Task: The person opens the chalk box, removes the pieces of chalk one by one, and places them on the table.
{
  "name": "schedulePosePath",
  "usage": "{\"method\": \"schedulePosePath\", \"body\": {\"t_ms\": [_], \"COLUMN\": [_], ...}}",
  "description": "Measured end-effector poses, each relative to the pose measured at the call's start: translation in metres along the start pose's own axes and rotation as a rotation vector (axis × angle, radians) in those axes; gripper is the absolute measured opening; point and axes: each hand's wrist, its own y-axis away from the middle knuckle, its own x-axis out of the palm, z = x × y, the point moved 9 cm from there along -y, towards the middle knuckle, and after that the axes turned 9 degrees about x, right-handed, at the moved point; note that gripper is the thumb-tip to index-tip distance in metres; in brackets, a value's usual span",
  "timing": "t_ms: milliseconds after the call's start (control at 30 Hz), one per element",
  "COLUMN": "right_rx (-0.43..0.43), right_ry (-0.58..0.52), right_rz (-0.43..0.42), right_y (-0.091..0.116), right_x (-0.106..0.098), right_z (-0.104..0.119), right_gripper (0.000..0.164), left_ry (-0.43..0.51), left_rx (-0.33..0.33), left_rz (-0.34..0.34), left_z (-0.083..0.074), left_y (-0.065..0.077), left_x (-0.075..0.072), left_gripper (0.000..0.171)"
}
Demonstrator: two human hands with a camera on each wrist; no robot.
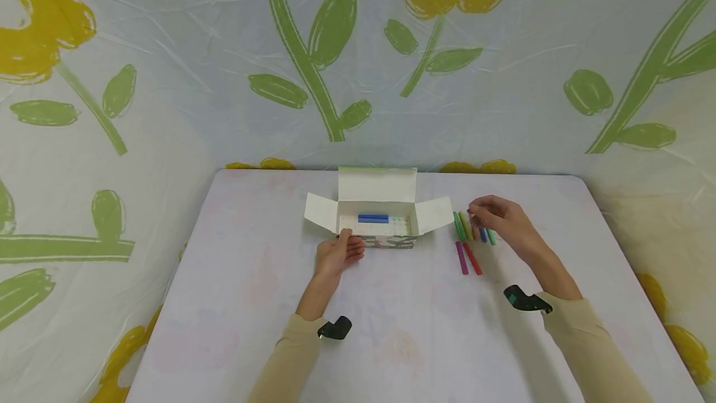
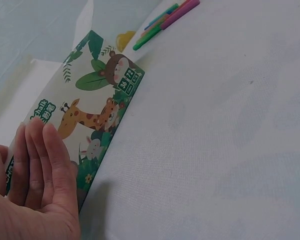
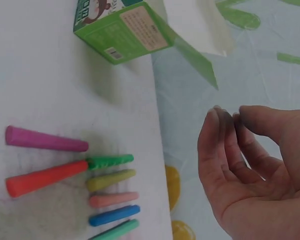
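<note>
Your left hand (image 2: 40, 197), fingers side by side and nearly straight, covers part of the box (image 2: 87, 95), beside its printed giraffe (image 2: 79, 117). Beyond the box, magenta and green chalks (image 2: 182, 13) lie close together on the white table (image 2: 205, 135).

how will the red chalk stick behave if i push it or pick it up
The red chalk stick looks rounded, so it may roll if pushed sideways. It is slim and much smaller than the box, so probably light. The box reads "chalk", so the stick is likely stiff yet brittle.

Box (image 1: 391, 242) open above; right flap (image 1: 433, 214) juts towards chalks (image 1: 472, 258).
</note>
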Motion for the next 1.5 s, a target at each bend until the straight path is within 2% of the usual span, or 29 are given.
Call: {"method": "schedulePosePath", "body": {"t_ms": [133,367,700,1167,1367,1500], "right_rx": [-0.001,-0.09,-0.166,-0.213,-0.298,-0.35], "right_ry": [0.001,-0.059,-0.116,0.024,0.089,0.111], "right_rz": [-0.01,0.007,0.076,0.163,0.188,0.235], "right_y": [-0.006,-0.011,-0.025,-0.048,-0.052,-0.056], "right_x": [0.001,0.011,0.042,0.103,0.128,0.146], "right_z": [0.012,0.043,0.07,0.086,0.096,0.098], "right_gripper": [0.053,0.047,0.036,0.029,0.026,0.023], "left_ry": [0.002,0.003,0.001,0.02,0.022,0.017], "left_rx": [-0.001,0.001,-0.004,-0.008,-0.01,-0.014], "left_rz": [-0.005,-0.003,-0.009,-0.004,0.008,-0.001], "left_z": [0.0,-0.001,-0.001,0.001,0.001,0.002], "left_y": [0.0,-0.001,0.0,-0.004,-0.008,-0.01], "left_x": [0.0,0.001,-0.001,-0.001,-0.002,-0.003], "left_gripper": [0.033,0.032,0.033,0.034,0.036,0.036]}}
